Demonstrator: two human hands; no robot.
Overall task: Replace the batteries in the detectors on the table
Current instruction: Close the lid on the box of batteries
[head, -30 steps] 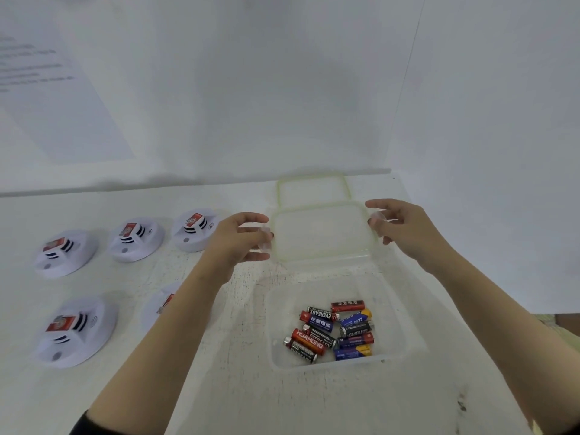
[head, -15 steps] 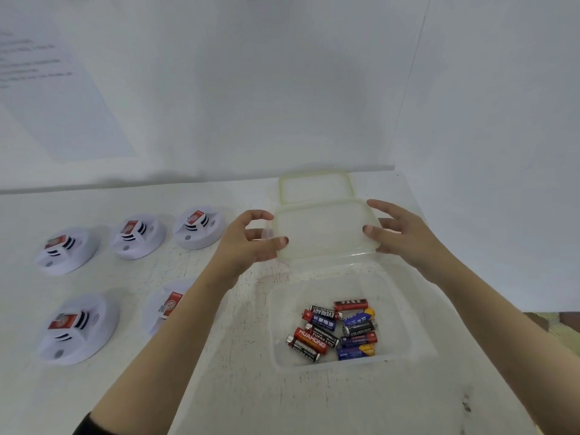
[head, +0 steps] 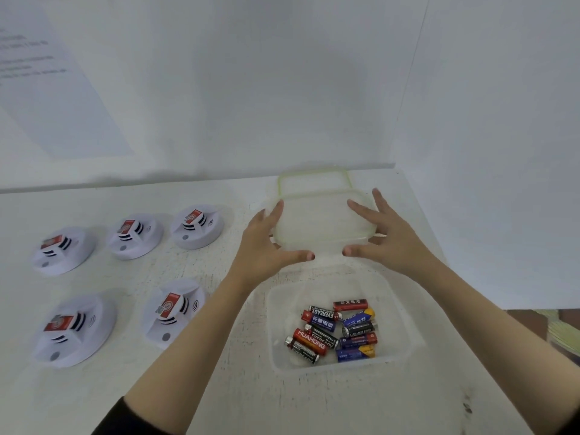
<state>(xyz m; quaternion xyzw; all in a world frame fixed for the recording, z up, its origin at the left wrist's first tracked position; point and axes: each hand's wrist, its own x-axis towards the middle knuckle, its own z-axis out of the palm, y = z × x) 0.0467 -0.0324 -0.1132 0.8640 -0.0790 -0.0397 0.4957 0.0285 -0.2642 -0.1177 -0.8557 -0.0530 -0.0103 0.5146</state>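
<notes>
Several white round detectors lie on the white table at the left, three in a far row (head: 135,235) and two nearer (head: 172,309), each with a red-labelled part on top. A clear open box (head: 405,340) in front of me holds several loose batteries (head: 332,331). Just behind it lies its translucent lid (head: 320,224) with a pale green rim. My left hand (head: 266,243) touches the lid's left side with spread, straight fingers. At the lid's right side rests my right hand (head: 386,237), also with spread fingers. Both thumbs reach along the lid's near edge.
A second green-rimmed lid or box (head: 314,183) sits behind the lid, close to the white back wall. A white side wall (head: 502,183) stands at the right. A sheet of paper (head: 47,89) hangs on the back wall at the left.
Both hands held the lid raised by its sides with curled fingers. Now the lid lies lower and flatter behind the box, and the fingers have straightened and spread.
</notes>
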